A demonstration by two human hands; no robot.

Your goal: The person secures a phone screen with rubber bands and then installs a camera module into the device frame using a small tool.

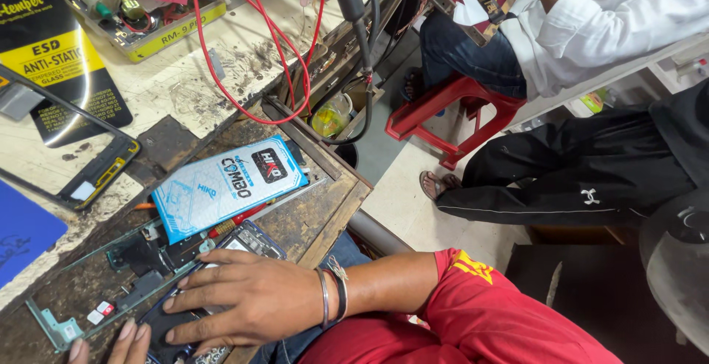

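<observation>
Right hand point(247, 297) flat, fingers spread, pressing down on opened phone point(244, 242) at desk point(325, 209) front edge. Left hand point(111, 345) barely in view, fingertips spread beside phone; nothing pinched. We judge phone light, stiff, fragile with its exposed board, best held by side edges. Green frame point(55, 327) lies left, blue packet point(225, 187) just behind, red wires point(244, 76) beyond.

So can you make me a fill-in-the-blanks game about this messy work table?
1. The right hand lies flat on an opened ____.
2. The wires looping over the bench are ____.
3. The stool on the floor is ____.
4. The packet beside the phone is mostly ____.

Missing words: phone; red; red; blue
</observation>
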